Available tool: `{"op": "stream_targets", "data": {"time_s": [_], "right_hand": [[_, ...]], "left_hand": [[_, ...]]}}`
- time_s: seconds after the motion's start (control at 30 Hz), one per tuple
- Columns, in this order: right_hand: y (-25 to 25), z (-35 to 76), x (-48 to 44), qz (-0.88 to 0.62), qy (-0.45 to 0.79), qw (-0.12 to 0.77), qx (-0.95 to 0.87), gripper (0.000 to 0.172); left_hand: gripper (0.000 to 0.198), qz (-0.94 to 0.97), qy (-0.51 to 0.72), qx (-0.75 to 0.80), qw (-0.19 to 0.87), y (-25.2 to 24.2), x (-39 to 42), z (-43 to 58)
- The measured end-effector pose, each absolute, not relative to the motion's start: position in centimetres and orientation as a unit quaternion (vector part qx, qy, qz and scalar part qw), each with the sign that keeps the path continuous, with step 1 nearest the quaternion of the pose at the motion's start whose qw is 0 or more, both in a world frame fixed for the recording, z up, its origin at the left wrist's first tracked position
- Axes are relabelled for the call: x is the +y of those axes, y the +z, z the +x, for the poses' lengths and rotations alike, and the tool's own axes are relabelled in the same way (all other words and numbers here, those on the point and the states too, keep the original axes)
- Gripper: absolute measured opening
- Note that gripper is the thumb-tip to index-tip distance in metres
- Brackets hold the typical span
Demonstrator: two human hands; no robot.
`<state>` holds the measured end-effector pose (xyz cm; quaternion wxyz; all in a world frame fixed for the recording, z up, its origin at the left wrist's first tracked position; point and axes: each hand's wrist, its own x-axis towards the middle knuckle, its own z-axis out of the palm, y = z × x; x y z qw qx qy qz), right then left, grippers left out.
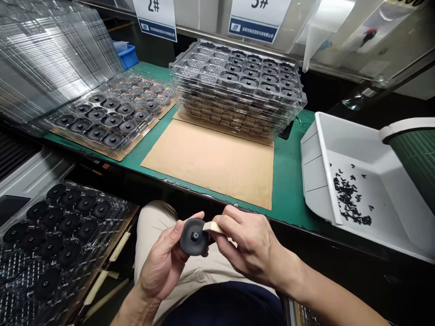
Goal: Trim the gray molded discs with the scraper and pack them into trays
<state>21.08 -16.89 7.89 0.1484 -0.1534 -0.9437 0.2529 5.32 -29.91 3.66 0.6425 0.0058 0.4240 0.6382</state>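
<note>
My left hand [166,256] grips a black round plastic part [194,237] by its edge, above my lap. A small raised stub with a hole stands in the middle of the part's dished face. My right hand [246,240] pinches a short cream-coloured flat piece [212,227] between thumb and fingers. Its tip meets the upper right rim of the round part. Whether the piece is a tool handle or a strip of material, I cannot tell. The fingers of my left hand behind the part are mostly hidden.
A cardboard sheet [210,158] lies on the green bench before stacked clear trays [238,108] of black parts. Another filled tray [115,142] is at left. A lower tray [20,267] sits beside my leg. At right, a white bin [321,170] holds small black scraps.
</note>
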Motion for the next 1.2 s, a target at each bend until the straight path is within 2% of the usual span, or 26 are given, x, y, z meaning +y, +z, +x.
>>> {"op": "stream_targets", "data": {"time_s": [0.13,0.3,0.5,0.73,0.9,0.97,1.03,1.2], "right_hand": [[7.8,21.2,-16.9,-0.137,0.255,0.156,-0.944,0.020],[7.4,21.4,-17.2,-0.159,0.241,0.150,-0.946,0.022],[7.7,21.0,-17.1,-0.116,0.236,0.156,-0.952,0.021],[7.4,20.9,-17.0,-0.114,0.187,0.162,-0.962,0.022],[6.4,21.3,-17.9,-0.151,0.235,0.162,-0.947,0.018],[6.3,21.3,-17.9,-0.156,0.231,0.155,-0.948,0.017],[6.6,21.1,-17.5,-0.124,0.205,0.148,-0.959,0.017],[8.3,19.9,-15.6,0.079,0.169,0.107,-0.977,0.024]], "left_hand": [[0.038,0.021,0.621,0.417,0.663,3.3,-30.0,5.4],[0.046,0.001,0.650,0.429,0.627,3.3,-30.1,5.3],[0.034,0.006,0.618,0.380,0.688,2.2,-30.1,5.9],[0.036,-0.006,0.616,0.369,0.695,1.3,-30.1,5.8],[0.048,-0.012,0.663,0.415,0.623,1.7,-30.1,5.6],[0.043,0.001,0.652,0.420,0.631,1.5,-30.1,5.5],[0.038,0.000,0.625,0.392,0.675,1.1,-30.2,5.6],[0.036,-0.058,0.570,0.295,0.765,0.7,-30.2,6.0]]}}
